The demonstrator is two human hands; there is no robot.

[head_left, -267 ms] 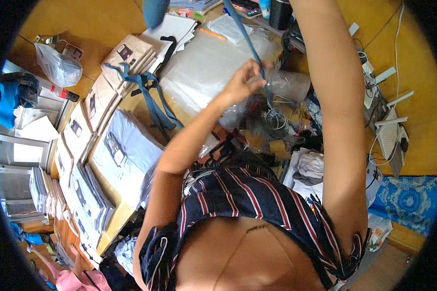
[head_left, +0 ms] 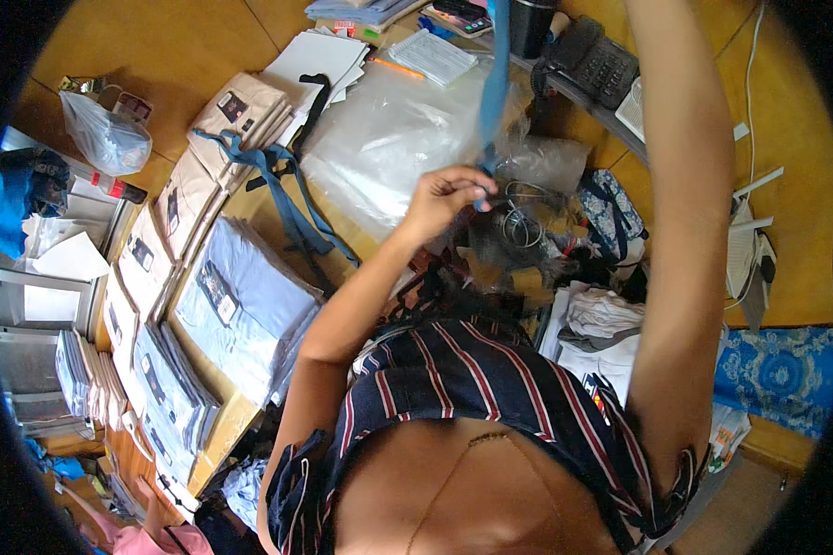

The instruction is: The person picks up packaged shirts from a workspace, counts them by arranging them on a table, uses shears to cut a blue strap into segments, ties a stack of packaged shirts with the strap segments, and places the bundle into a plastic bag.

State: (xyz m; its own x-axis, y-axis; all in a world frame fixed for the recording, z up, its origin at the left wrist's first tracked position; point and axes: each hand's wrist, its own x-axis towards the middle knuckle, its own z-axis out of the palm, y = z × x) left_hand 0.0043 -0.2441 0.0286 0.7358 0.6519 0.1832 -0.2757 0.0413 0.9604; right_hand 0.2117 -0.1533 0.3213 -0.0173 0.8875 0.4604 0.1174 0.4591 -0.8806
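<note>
My left hand (head_left: 449, 199) is closed, its thumb and fingertips pinching the lower end of a blue fabric strip (head_left: 495, 79). The strip runs almost straight up from those fingers and leaves the picture at the top edge. My right forearm (head_left: 685, 148) reaches up past the same edge, so the right hand itself is hidden. Just left of the strip lie clear plastic sheets (head_left: 379, 120). More blue strips (head_left: 292, 199), loosely tangled, lie on the table beside stacks of folded light blue garments (head_left: 250, 287).
Folded beige garments (head_left: 190, 194) run along the table's left side. White papers (head_left: 319, 60) and a desk phone (head_left: 597, 69) are farther off. Cables and loose scraps (head_left: 523, 227) sit close in front of me. Someone in a pink top (head_left: 171, 536) is at lower left.
My left hand has moved down and slightly left with the strip's end. My right arm has swung right and up, taking its hand out of view.
</note>
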